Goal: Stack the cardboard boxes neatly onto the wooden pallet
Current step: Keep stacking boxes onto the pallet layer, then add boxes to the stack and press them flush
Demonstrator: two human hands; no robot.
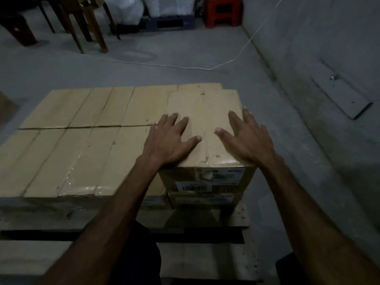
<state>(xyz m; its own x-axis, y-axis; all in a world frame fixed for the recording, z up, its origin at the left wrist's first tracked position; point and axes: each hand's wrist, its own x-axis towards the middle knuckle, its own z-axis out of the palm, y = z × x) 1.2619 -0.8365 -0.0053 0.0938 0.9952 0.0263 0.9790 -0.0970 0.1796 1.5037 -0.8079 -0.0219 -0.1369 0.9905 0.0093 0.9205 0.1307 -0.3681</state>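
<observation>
A layer of several flat cardboard boxes (pixel 82 124) covers the wooden pallet (pixel 226 262) in two rows. One more cardboard box (pixel 205 103) lies on top of that layer at its right end, taped along the middle, with labels on its near face. My left hand (pixel 170 138) lies flat on this top box near its left edge, fingers spread. On its right side rests my right hand (pixel 246 136), also flat, with the fingers reaching to the right edge.
A concrete wall (pixel 318 48) runs close along the right. A white cable (pixel 185 66) crosses the floor behind the pallet. Wooden chair legs (pixel 86 27), a red plastic stool (pixel 224 11) and white sacks (pixel 133 7) stand at the back.
</observation>
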